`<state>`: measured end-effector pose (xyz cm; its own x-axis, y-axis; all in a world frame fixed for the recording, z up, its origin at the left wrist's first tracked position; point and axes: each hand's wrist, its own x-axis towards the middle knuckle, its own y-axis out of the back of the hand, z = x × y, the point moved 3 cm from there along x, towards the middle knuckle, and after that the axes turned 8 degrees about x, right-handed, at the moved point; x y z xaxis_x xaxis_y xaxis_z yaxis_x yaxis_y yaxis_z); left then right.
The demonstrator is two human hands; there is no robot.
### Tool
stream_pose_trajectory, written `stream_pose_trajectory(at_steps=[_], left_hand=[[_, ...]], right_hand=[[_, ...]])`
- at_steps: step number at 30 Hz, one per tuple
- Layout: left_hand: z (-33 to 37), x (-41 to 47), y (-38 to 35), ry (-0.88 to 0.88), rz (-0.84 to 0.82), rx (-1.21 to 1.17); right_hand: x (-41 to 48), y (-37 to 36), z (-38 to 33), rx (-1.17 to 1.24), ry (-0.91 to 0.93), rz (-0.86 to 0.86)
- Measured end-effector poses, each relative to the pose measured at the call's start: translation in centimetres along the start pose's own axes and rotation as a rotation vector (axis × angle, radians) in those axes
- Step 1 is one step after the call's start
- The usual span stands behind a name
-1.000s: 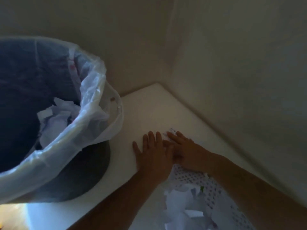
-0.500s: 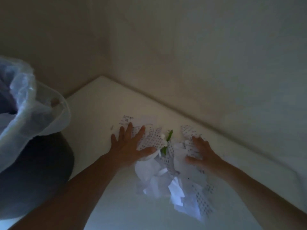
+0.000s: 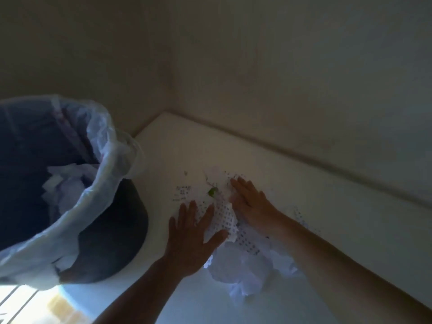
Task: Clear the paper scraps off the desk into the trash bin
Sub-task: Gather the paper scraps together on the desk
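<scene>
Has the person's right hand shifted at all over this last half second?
Yes. The right hand has slid left over the paper scraps, closer to the left hand, while staying near the desk's back edge.

1. You see a white desk (image 3: pixel 177 155) against beige walls (image 3: pixel 280 78).
2. The paper scraps (image 3: pixel 224 218) are white; several carry a dark dotted grid print.
3. One small scrap (image 3: pixel 212 191) is green.
4. The trash bin (image 3: pixel 121 230) is dark grey, lined with a translucent white bag (image 3: pixel 102 183).

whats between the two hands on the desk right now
In the head view, a printed paper scrap lies between the left hand and right hand, with a small green bit just beyond.
</scene>
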<state>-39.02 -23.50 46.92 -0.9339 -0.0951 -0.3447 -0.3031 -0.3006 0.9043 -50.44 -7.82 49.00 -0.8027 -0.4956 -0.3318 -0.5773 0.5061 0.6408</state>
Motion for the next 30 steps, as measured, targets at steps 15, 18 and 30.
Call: stream_pose_trajectory(at_steps=[15,18,30], left_hand=[[2.0,-3.6,-0.8,-0.297,-0.1,0.193],[2.1,-4.4,-2.3,-0.28,-0.052,0.22],[-0.5,-4.9,-1.3,-0.307,0.103,0.15]], right_hand=[[-10.8,-2.6,3.6,0.134,-0.403,0.223],[-10.3,-4.5,1.4,0.114,-0.331,0.141],[-11.1,-3.0,-1.0,0.357,-0.125,0.208]])
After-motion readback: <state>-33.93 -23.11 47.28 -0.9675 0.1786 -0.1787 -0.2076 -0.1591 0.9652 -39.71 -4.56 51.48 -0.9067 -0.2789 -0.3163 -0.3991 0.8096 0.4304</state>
